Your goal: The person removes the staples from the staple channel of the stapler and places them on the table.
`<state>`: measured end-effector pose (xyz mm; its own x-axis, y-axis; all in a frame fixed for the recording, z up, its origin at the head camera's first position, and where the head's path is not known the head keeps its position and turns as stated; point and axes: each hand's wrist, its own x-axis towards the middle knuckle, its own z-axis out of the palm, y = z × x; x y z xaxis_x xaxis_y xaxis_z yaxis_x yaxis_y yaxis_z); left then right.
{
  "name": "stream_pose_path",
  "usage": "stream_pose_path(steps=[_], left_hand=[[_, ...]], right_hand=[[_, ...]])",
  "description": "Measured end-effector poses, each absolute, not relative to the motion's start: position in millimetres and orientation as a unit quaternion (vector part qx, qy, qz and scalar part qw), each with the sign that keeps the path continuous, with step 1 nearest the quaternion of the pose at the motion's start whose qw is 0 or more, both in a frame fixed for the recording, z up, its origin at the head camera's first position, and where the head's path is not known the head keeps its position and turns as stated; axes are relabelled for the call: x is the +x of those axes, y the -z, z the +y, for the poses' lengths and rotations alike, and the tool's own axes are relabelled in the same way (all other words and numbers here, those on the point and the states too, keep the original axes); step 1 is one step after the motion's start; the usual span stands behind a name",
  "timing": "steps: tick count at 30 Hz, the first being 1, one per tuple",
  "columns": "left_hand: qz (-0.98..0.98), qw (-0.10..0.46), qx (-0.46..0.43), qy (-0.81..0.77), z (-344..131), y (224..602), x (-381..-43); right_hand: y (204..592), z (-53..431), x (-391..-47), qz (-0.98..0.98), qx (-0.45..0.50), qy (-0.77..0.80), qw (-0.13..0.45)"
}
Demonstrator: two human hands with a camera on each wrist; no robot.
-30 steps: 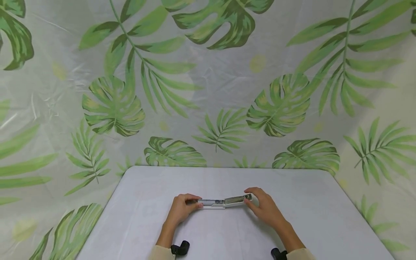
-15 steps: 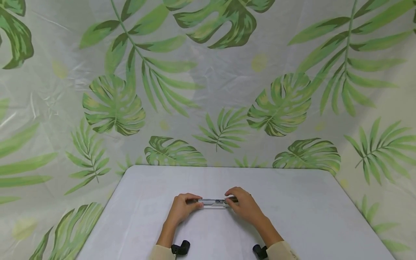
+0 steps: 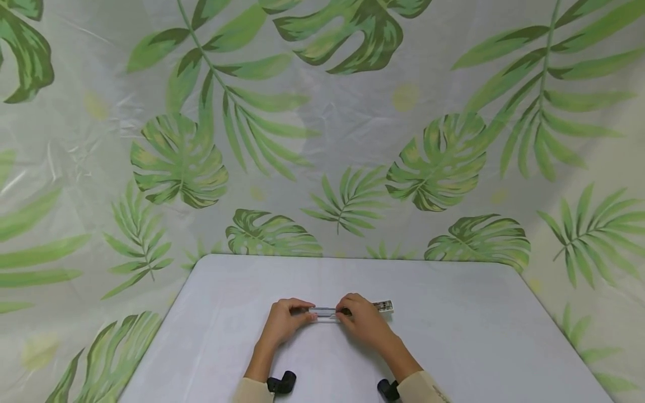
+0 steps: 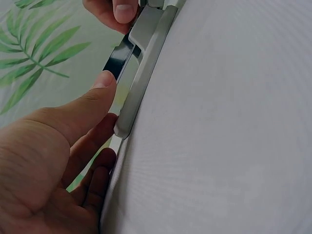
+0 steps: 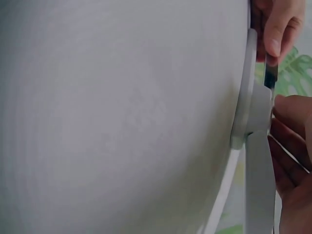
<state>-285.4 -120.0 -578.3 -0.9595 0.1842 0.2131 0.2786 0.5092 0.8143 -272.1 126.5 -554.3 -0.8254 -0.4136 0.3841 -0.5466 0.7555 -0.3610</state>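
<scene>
A white stapler (image 3: 322,312) lies unfolded across the table, its top cover (image 3: 385,307) swung out to the right. My left hand (image 3: 282,320) holds its left end, thumb in front of the dark metal staple channel (image 4: 119,61) and fingers behind. Over the hinge area, my right hand (image 3: 368,324) pinches the channel with thumb and fingertips, hiding the middle of the stapler from the head view. The pale base (image 5: 243,97) runs along below the channel in the right wrist view, with the cover (image 5: 259,180) angled away past the hinge.
The stapler is on a table (image 3: 242,280) covered in white cloth. Behind it hangs a curtain (image 3: 347,140) printed with green leaves. Black wrist cameras (image 3: 282,382) sit at both cuffs.
My right hand has slid left from the tip of the raised cover to the hinge area, leaving the cover's end exposed. My left hand keeps its place on the left end.
</scene>
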Motion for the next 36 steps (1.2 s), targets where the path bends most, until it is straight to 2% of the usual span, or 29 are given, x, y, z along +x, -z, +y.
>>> stream_pose_path(steps=[10, 26, 36], left_hand=[[-0.867, 0.048, -0.132, 0.479, -119.8, 578.5, -286.1], [-0.866, 0.041, -0.135, 0.48, -119.9, 580.6, -287.8], [-0.867, 0.039, -0.132, 0.478, -119.3, 578.7, -287.2]], right_hand=[[556.2, 118.4, -273.7, -0.943, 0.233, -0.191, 0.143], [561.0, 112.6, -273.7, -0.925, 0.181, -0.3, 0.146], [551.7, 109.5, -278.0, -0.939, 0.22, -0.23, 0.132]])
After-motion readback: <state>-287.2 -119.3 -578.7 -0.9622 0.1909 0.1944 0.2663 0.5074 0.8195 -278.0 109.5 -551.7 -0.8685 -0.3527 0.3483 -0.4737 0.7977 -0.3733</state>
